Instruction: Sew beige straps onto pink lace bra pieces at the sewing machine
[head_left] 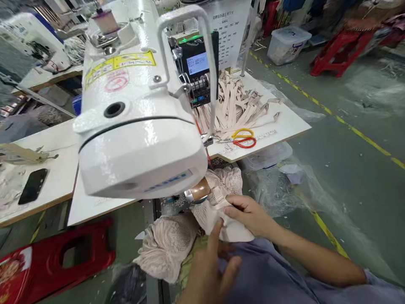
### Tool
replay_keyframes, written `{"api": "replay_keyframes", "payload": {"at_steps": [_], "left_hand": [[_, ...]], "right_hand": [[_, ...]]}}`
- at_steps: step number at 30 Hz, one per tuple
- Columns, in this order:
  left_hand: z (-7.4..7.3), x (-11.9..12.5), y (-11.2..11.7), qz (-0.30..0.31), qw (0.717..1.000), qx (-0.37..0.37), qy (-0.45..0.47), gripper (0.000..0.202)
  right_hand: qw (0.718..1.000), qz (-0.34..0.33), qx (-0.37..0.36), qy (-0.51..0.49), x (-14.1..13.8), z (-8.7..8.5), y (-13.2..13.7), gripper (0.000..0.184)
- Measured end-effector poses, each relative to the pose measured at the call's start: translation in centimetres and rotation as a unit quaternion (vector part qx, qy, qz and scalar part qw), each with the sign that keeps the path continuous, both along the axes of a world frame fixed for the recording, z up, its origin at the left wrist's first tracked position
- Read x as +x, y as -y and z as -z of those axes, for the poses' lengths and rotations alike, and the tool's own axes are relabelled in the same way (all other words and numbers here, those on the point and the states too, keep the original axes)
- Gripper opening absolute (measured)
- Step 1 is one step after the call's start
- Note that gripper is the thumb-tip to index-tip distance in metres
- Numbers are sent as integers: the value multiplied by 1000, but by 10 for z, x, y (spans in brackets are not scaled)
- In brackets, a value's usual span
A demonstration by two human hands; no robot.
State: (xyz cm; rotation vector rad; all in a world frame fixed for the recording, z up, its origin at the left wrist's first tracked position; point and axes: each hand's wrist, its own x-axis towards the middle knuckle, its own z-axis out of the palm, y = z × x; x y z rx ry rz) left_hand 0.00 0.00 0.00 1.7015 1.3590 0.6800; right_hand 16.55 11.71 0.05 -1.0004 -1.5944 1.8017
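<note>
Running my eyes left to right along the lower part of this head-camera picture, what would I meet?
Red plastic stool with a rounded opening → lower bunch of pale pink lace fabric → bare right hand, pinching smooth beige fabric → lavender cloth sleeve.

A plain, dusty purple top clothes the person I watch from afar, its soft, matte cloth creased into long folds across the lap. On my screen, the sleeve shows the same muted shade and ends partway up the right arm, baring a slender forearm. The right hand is bare, with slim fingers. The left hand, also bare, reaches me blurred, its finer detail lost.
</note>
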Motion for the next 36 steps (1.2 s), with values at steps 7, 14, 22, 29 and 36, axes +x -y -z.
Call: {"api": "replay_keyframes", "payload": {"at_steps": [7,14,22,29,36], "left_hand": [[-39,-24,-27,-62,920,347,-173,31],[-17,-35,-46,-87,993,9,-77,34],[11,-46,-60,-134,924,-250,255,48],[5,-39,-50,-186,948,-152,210,34],[6,-32,-45,-214,964,-102,116,30]], "right_hand": [[996,-80,35,-15,-7,-9,-2,50],[851,-178,457,186,-25,-4,-3,30],[766,-3,619,174,-33,35,-11,21],[852,44,495,168,-37,28,1,34],[855,61,493,149,-44,31,3,21]]}}
